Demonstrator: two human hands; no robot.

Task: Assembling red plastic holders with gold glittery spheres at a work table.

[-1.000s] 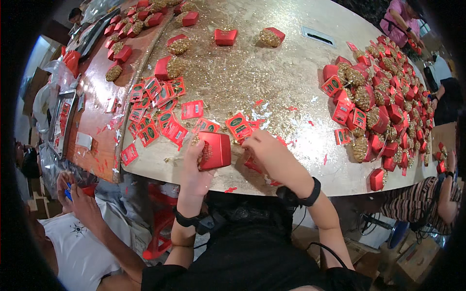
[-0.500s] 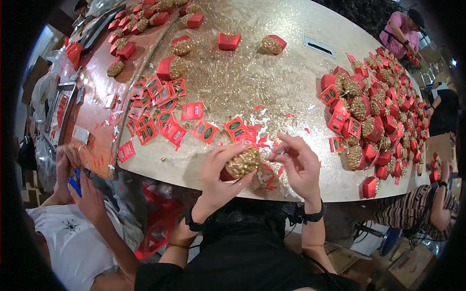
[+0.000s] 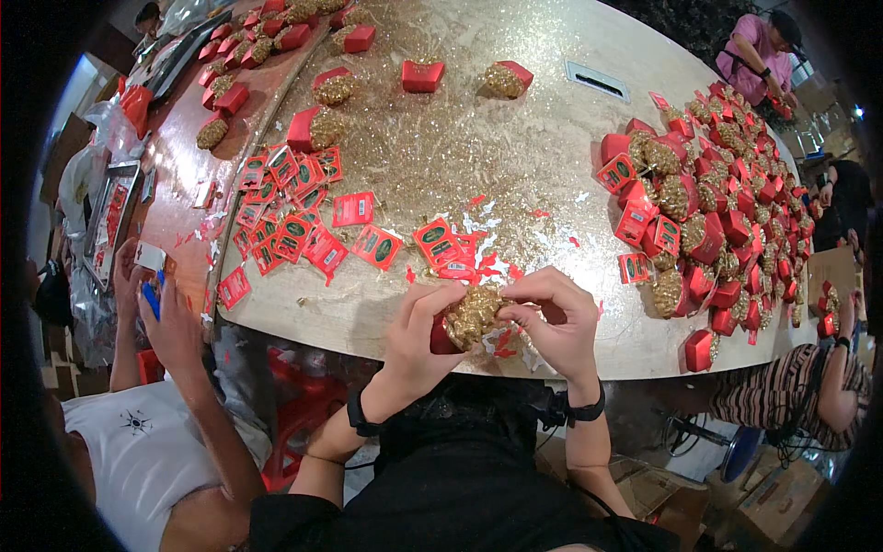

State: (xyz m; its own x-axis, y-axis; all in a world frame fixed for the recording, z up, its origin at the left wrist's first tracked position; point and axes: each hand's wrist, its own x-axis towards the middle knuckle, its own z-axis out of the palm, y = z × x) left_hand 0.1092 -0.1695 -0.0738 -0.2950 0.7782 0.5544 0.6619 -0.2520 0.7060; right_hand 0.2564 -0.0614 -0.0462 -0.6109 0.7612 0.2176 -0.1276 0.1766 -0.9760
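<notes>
Here's the gold ornament [image 3: 474, 317], up over the near edge of the desk [image 3: 515, 138], cradled in the left hand [image 3: 416, 333], the right hand [image 3: 559, 324] pinched narrow at its side; what's between those fingertips, I can't tell. Best keep the left grip firm but light! Half a second ago the right hung clear; now it meets the gold.

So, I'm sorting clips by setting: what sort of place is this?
Probably a hand-assembly workshop: many red-and-gold glittery ornaments heaped on a tabletop, loose red tags, and a co-worker in white alongside.
</notes>
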